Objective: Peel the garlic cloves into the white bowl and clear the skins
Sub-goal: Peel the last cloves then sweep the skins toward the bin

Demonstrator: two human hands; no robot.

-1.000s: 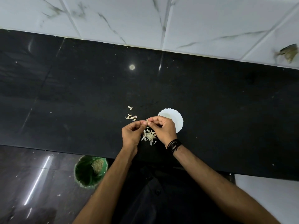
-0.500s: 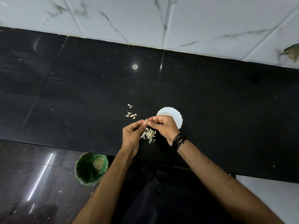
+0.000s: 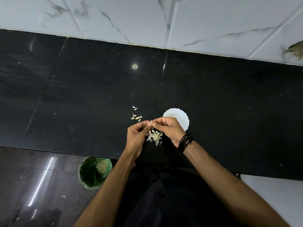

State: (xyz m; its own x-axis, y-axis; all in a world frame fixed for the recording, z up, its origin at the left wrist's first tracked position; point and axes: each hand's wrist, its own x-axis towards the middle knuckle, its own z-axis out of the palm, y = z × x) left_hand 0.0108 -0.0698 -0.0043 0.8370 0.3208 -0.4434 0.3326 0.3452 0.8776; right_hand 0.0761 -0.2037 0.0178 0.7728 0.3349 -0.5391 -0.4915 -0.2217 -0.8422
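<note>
Head view: left hand (image 3: 137, 135) and right hand (image 3: 168, 128) meeting fingertip to fingertip above the black bench (image 3: 229, 112), both pinching one garlic clove (image 3: 151, 123); heap of peeled skins (image 3: 155, 137) on the bench directly beneath; white bowl (image 3: 182, 117) just behind the right hand; unpeeled cloves (image 3: 136, 116) beyond the left hand; green bin (image 3: 91, 173) on the floor below the bench edge

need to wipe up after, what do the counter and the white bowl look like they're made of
Counter: looks like polished black stone, perhaps granite; it is glossy, mirrors a lamp, and shows seams between slabs.
White bowl: a matte white scalloped rim, likely plastic or ceramic; the view cannot settle which.
</note>
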